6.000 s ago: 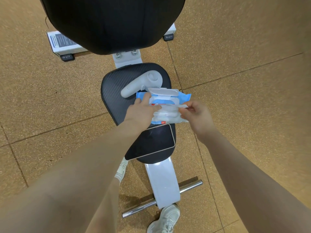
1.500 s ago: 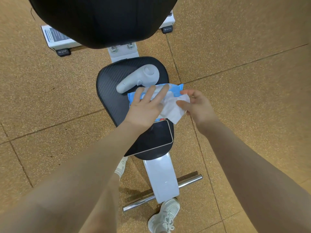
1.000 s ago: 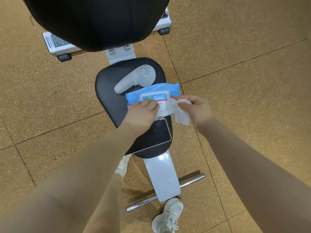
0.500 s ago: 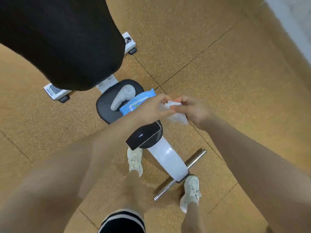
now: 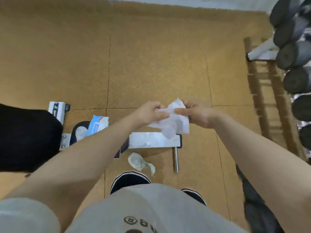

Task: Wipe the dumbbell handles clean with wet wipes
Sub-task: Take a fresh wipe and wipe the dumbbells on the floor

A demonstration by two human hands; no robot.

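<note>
A white wet wipe [image 5: 173, 122] hangs crumpled between my two hands in front of my chest. My left hand [image 5: 149, 113] pinches its left part and my right hand [image 5: 196, 113] pinches its upper right corner. The blue wipes pack [image 5: 98, 124] lies on the black bench seat [image 5: 80, 132] at the left, its lid down. A row of dark dumbbells [image 5: 294, 52] sits on a rack along the right edge, blurred; their handles are hard to make out.
The bench's black backrest [image 5: 28, 137] fills the left side, and its white frame [image 5: 151, 140] and steel foot bar [image 5: 176, 160] lie below my hands. A white controller [image 5: 81, 132] rests on the seat. My shoe [image 5: 139, 163] stands on the brown floor.
My view has swung right toward the dumbbell rack. Both hands left the pack with the pulled-out wipe and now hold it spread between them; the pack stays on the seat, lid down.
</note>
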